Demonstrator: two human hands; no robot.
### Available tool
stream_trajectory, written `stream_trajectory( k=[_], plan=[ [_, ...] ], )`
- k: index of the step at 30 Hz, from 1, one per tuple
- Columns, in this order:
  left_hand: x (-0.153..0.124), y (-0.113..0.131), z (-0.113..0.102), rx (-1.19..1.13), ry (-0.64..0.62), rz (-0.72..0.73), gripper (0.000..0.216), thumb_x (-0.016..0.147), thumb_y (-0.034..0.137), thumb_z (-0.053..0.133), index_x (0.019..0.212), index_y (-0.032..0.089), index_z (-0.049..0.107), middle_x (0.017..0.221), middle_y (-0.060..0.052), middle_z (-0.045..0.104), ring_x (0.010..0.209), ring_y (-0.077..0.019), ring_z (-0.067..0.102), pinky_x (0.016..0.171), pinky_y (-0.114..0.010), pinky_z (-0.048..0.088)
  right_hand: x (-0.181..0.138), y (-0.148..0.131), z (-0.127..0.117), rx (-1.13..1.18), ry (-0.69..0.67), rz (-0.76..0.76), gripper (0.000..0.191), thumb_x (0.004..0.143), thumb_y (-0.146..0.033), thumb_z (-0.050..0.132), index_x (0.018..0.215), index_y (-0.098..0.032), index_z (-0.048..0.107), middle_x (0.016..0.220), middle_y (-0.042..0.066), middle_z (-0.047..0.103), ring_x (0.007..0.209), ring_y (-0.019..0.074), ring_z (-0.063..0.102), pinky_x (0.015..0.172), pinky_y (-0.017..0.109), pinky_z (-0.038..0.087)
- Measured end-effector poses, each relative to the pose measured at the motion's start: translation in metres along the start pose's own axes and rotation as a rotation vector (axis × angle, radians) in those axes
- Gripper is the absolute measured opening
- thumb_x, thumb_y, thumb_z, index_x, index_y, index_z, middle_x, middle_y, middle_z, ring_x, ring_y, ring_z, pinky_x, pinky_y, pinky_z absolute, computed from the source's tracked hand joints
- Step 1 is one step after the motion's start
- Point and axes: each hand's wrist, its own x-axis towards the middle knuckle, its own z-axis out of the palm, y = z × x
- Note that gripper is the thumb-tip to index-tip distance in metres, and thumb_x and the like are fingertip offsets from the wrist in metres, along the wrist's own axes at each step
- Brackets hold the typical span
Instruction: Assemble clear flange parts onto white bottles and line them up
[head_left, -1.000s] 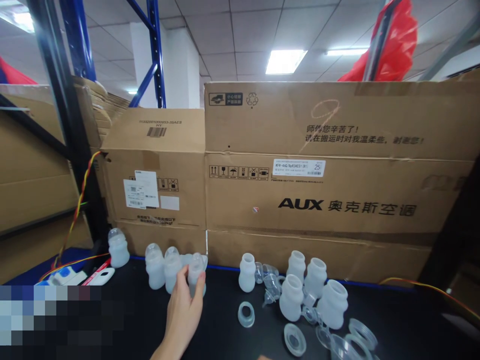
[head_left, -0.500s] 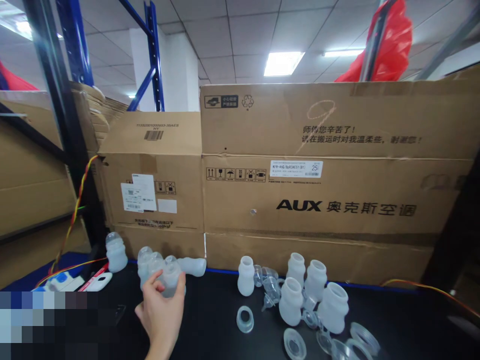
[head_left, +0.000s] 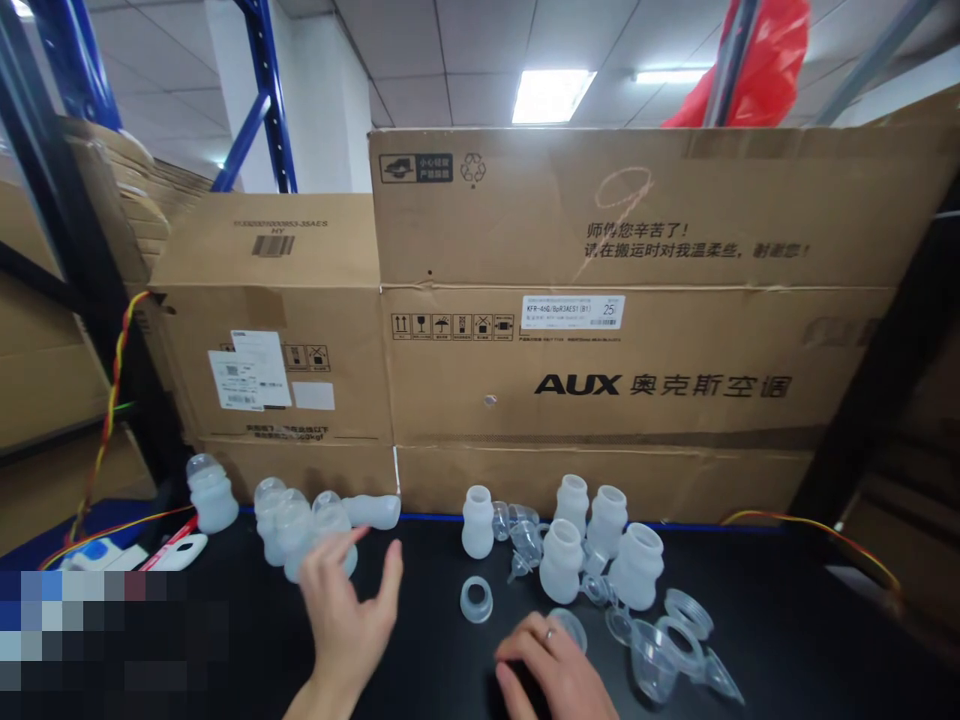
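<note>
My left hand (head_left: 351, 610) is open, thumb and fingers spread, just in front of a cluster of frosted bottles with clear domed tops (head_left: 291, 540). One such bottle (head_left: 330, 518) stands partly hidden behind its fingertips. Beside it a frosted bottle (head_left: 375, 512) lies on its side. My right hand (head_left: 556, 672) is low over the black tabletop, fingers bent and thumb apart, with nothing visible in it. A clear round part (head_left: 574, 628) shows partly behind its knuckles. Several open-mouthed frosted bottles (head_left: 561, 562) stand beyond, and a clear collar ring (head_left: 476, 600) lies between the hands.
Loose clear rings, caps and a cup-shaped part (head_left: 654, 660) lie at the right. One domed bottle (head_left: 212, 495) stands apart at the far left, near a white-handled tool (head_left: 180, 552) and a red-yellow wire (head_left: 112, 400). A cardboard wall (head_left: 450, 420) closes off the back.
My left hand has opened and drawn away from the domed bottle, which stands beside the others. My right hand has come into view at the bottom. The camera view has shifted slightly.
</note>
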Motion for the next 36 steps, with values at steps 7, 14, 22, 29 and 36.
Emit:
stream_trajectory(
  k=[7, 14, 22, 29, 36],
  plan=[
    [-0.029, 0.044, -0.005, -0.261, -0.853, 0.324, 0.044, 0.093, 0.027, 0.069, 0.136, 0.033, 0.064, 0.148, -0.01, 0.062, 0.133, -0.0336, 0.06, 0.107, -0.049, 0.054, 0.015, -0.006, -0.016, -0.269, 0.302, -0.104, 0.034, 0.095, -0.011, 0.052, 0.125, -0.022, 0.064, 0.126, 0.015, 0.07, 0.112, 0.0318, 0.069, 0.094, 0.047, 0.058],
    [-0.03, 0.043, 0.002, -0.277, -0.913, 0.127, 0.005, 0.092, 0.024, 0.067, 0.094, 0.026, 0.072, 0.115, -0.008, 0.078, 0.106, -0.0298, 0.075, 0.092, -0.045, 0.061, 0.025, -0.007, 0.004, -0.528, 0.166, 0.052, 0.052, 0.091, -0.008, 0.053, 0.142, -0.014, 0.061, 0.151, 0.025, 0.057, 0.119, 0.0425, 0.068, 0.093, 0.057, 0.057],
    [-0.028, 0.045, -0.002, -0.398, -1.003, -0.099, 0.023, 0.101, 0.036, 0.057, 0.093, 0.026, 0.076, 0.123, -0.01, 0.072, 0.107, -0.0265, 0.075, 0.096, -0.039, 0.059, 0.024, -0.006, -0.011, -0.428, 0.108, 0.148, 0.046, 0.093, -0.002, 0.047, 0.132, -0.016, 0.067, 0.118, 0.018, 0.069, 0.094, 0.0313, 0.072, 0.085, 0.046, 0.061],
    [-0.027, 0.048, 0.001, -0.909, -0.831, -0.652, 0.032, 0.087, 0.046, 0.078, 0.111, 0.025, 0.076, 0.11, -0.009, 0.078, 0.103, -0.0265, 0.075, 0.097, -0.039, 0.059, 0.021, -0.012, -0.019, -0.295, 0.167, 0.133, 0.034, 0.096, -0.005, 0.049, 0.118, -0.021, 0.069, 0.104, 0.012, 0.07, 0.096, 0.0294, 0.071, 0.086, 0.043, 0.059],
    [-0.02, 0.068, -0.012, -1.387, -0.823, -1.24, 0.042, 0.083, 0.039, 0.085, 0.118, 0.015, 0.079, 0.116, -0.013, 0.079, 0.115, -0.029, 0.072, 0.113, -0.044, 0.049, 0.009, -0.037, -0.04, 0.084, 0.267, -0.14, 0.026, 0.099, -0.012, 0.056, 0.121, -0.025, 0.062, 0.099, 0.005, 0.074, 0.088, 0.0211, 0.069, 0.08, 0.033, 0.056]
  ],
)
